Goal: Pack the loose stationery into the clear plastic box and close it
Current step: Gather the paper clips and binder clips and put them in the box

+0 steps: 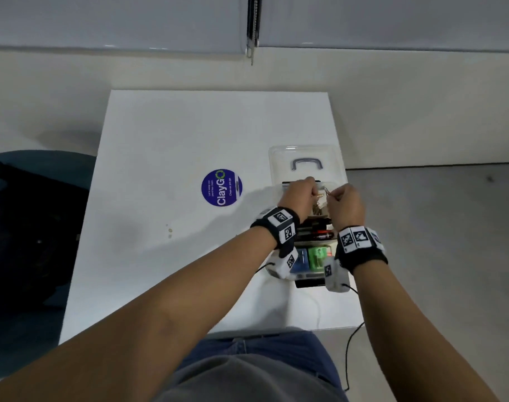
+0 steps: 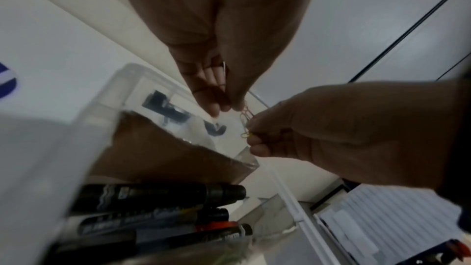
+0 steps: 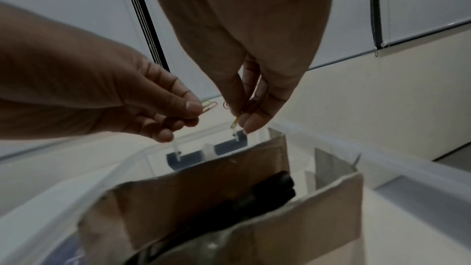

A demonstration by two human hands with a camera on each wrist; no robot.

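The clear plastic box point(image 1: 307, 275) stands open on the white table point(image 1: 175, 126), its lid point(image 1: 279, 163) with a grey handle laid back behind it. Both hands hover over its far compartment. My left hand point(image 1: 312, 187) pinches coloured paper clips point(image 3: 209, 105) between thumb and fingers. My right hand point(image 1: 331, 197) pinches more paper clips point(image 3: 235, 122), one yellow; in the left wrist view the clips point(image 2: 246, 114) hang linked between the two hands. Black markers point(image 2: 158, 196) lie in the box beside a brown cardboard divider point(image 3: 203, 184). Blue and green packs point(image 1: 314, 258) sit in the near compartment.
A round blue sticker point(image 1: 222, 188) is stuck on the table left of the box. A white lined stack point(image 2: 382, 219) shows beside the box's right wall. A dark bag on a blue seat point(image 1: 24, 227) stands left of the table. A black cable point(image 1: 349, 343) hangs off the front edge.
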